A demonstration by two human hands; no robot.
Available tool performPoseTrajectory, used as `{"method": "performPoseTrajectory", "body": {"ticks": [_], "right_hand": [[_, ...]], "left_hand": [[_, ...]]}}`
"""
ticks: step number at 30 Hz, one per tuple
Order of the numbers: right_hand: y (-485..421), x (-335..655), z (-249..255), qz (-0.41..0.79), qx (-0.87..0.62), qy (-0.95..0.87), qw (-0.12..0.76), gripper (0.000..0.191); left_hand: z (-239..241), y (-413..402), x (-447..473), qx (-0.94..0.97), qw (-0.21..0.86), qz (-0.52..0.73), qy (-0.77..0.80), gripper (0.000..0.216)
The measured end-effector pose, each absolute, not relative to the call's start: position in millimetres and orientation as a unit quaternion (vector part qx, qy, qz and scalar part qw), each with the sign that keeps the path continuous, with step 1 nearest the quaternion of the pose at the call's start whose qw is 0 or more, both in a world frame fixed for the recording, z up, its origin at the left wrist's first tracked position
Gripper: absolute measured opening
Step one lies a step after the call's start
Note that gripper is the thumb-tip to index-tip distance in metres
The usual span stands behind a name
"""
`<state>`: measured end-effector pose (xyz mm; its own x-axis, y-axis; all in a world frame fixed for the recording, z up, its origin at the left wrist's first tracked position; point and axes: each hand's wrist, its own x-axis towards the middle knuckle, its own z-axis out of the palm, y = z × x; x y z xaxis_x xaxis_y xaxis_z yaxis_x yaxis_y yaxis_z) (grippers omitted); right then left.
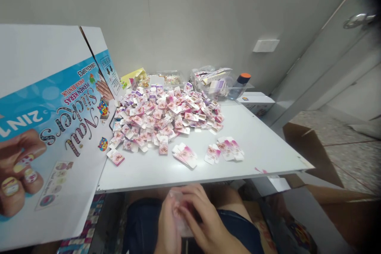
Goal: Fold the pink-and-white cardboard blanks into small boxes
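Over my lap, below the table's front edge, my left hand (169, 222) and my right hand (201, 215) are closed together around a small pale carton (182, 225). Much of the carton is hidden by fingers, and its printing is blurred. On the white table (166, 174) in front of them lie flat pink-and-white carton blanks: a loose stack (186, 154) in the middle, a small group (212, 154) right of it and a fanned set (230, 149) beyond. A large heap of small pink-and-white boxes (166, 115) covers the table's back left.
A big printed cardboard box (59, 127) stands at the left. Clear plastic trays (171, 77) and a bottle with an orange cap (240, 83) line the wall. Open cartons (315, 147) sit on the floor at the right, near a door (321, 47).
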<state>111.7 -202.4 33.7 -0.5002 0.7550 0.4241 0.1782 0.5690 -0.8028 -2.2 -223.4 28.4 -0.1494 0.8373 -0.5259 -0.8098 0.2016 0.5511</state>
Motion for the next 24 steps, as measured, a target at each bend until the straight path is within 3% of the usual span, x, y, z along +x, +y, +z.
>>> {"method": "performPoseTrajectory", "body": {"ticks": [3, 6, 12, 24], "right_hand": [[-202, 113, 31, 0.345, -0.289, -0.801, 0.395, 0.032], [-199, 110, 30, 0.392, -0.311, -0.775, 0.385, 0.016], [-194, 103, 25, 0.511, -0.371, -0.661, 0.405, 0.013], [-200, 102, 16, 0.529, -0.383, -0.62, 0.435, 0.019]], "left_hand": [[30, -224, -3, 0.057, 0.71, 0.604, 0.359, 0.048], [25, -227, -1, 0.057, 0.735, 0.579, 0.348, 0.06], [15, -227, 5, 0.097, 0.702, 0.575, 0.409, 0.058], [20, -222, -7, 0.191, 0.67, 0.544, 0.468, 0.049]]}}
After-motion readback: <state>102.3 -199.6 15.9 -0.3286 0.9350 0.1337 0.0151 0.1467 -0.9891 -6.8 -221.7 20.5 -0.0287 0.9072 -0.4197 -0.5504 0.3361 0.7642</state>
